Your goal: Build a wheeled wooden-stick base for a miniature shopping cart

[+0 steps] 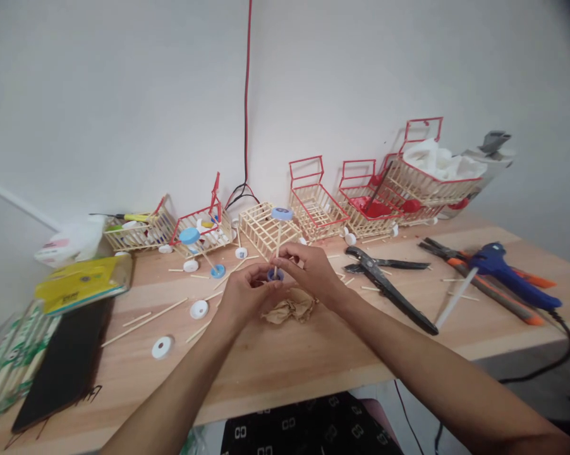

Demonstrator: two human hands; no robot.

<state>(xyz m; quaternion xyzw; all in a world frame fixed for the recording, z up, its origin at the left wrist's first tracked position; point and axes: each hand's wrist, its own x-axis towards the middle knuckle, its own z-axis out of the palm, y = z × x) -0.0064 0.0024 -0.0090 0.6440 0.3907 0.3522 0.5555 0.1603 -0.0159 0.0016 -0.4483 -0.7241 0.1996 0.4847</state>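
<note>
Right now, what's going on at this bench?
A person sits at a wooden table with both hands meeting over a thin stick held upright. The left hand and right hand pinch a blue cap at the stick's lower end; another blue cap sits on top. Crumpled brown paper lies just under the hands. Small stick-built carts line the wall, with black pliers and a blue glue gun to the right.

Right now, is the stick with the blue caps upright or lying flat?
Upright: the stick rises between both hands, top blue cap above, lower blue cap at the fingers.
</note>
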